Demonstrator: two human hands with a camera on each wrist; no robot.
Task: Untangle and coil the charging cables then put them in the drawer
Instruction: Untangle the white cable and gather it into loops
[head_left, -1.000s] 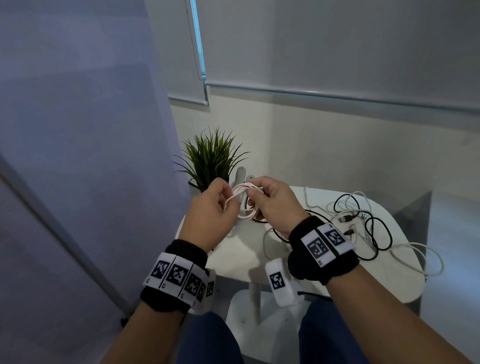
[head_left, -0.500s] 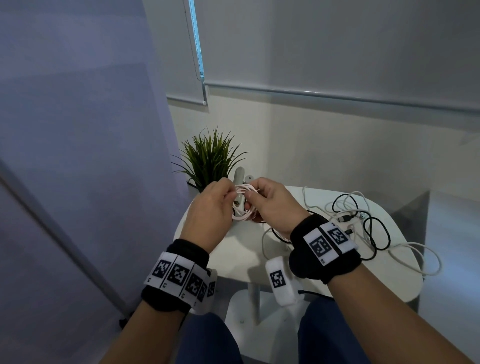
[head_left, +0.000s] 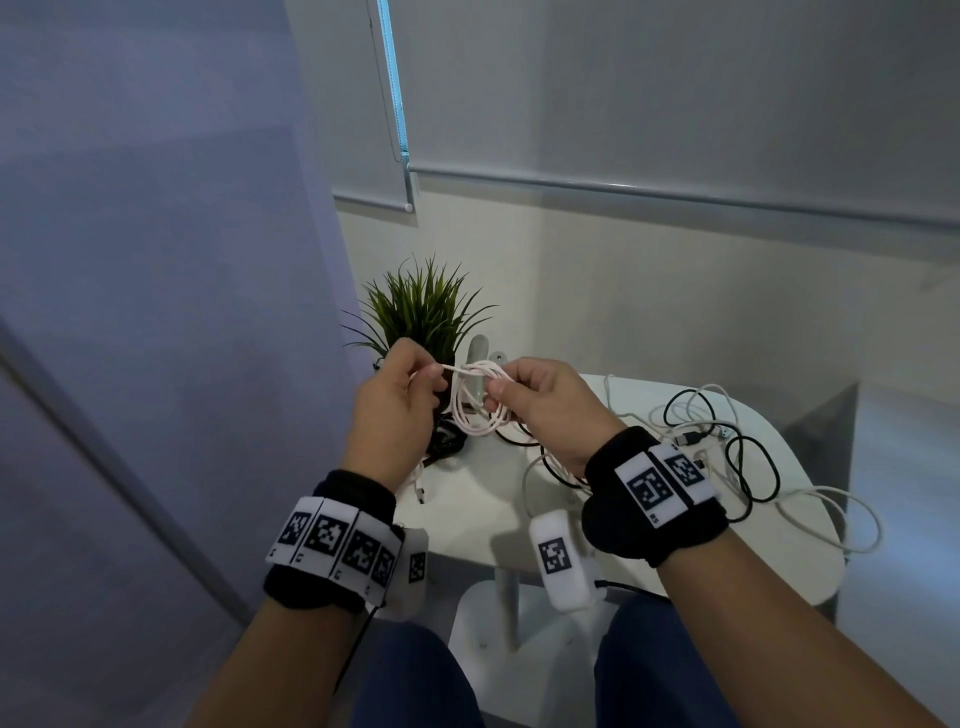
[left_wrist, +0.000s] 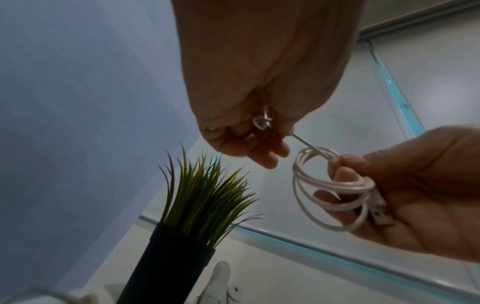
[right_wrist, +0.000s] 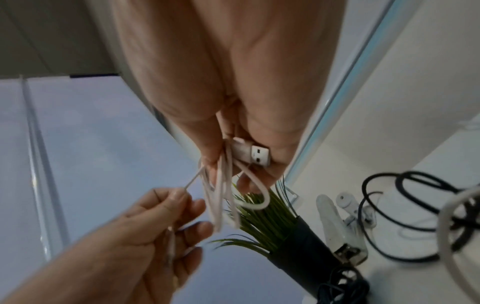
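Both hands hold a white charging cable above the table's left end. My right hand (head_left: 524, 397) grips the coiled cable (head_left: 475, 408) with its USB plug (right_wrist: 253, 157) against the palm; the loops (left_wrist: 309, 191) hang from its fingers. My left hand (head_left: 402, 395) pinches the cable's free end (left_wrist: 261, 123), pulled a short way out to the left of the coil. A tangle of black and white cables (head_left: 727, 447) lies on the white table (head_left: 467, 525) to the right.
A potted grass plant (head_left: 421, 312) in a dark pot (left_wrist: 168, 263) stands at the table's back left, just behind my hands. A white clip-like holder (right_wrist: 335, 218) stands beside it. A small dark cable bundle (head_left: 447, 441) lies at the pot's foot. A wall runs along the left.
My left hand has drawn the cable's free end out to the left, away from the coil, so a taut strand now shows between the hands. The right hand keeps its hold.
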